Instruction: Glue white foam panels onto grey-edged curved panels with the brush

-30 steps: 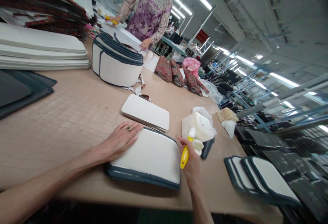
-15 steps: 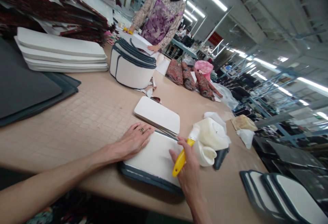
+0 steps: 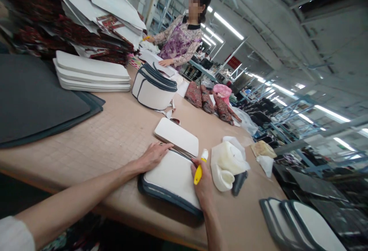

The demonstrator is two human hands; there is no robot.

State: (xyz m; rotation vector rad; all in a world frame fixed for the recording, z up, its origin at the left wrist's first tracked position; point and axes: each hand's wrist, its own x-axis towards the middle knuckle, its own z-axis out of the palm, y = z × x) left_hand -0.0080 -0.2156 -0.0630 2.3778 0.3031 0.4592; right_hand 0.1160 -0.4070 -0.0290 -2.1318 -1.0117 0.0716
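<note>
A stack of white panels with dark blue-grey borders [image 3: 169, 178] lies at the table's near edge. My left hand [image 3: 155, 156] rests on the stack's far left corner, fingers stretched out. My right hand [image 3: 203, 182] holds a paintbrush [image 3: 199, 171] by its yellow handle, white bristle end pointing up and away. The thumb and fingers of that hand also touch the stack's right edge. Just beyond the stack lies a small pile of plain white rounded panels [image 3: 176, 136]. To the right stands a cut-open whitish plastic jug [image 3: 227, 163], with a dark piece [image 3: 239, 183] beside it.
White panels [image 3: 93, 74] and dark sheets [image 3: 37, 101] lie at left. A bent bundle of bordered panels [image 3: 155, 90] stands farther back. Rolled patterned fabric [image 3: 207, 97] is behind. More bordered panels [image 3: 301, 220] lie at right. A person [image 3: 184, 40] works across the table [image 3: 115, 128].
The view has tilted upward and shifted. My right hand has come down against the stack's right edge, brush still held. My left hand's fingers reach farther along the far edge.
</note>
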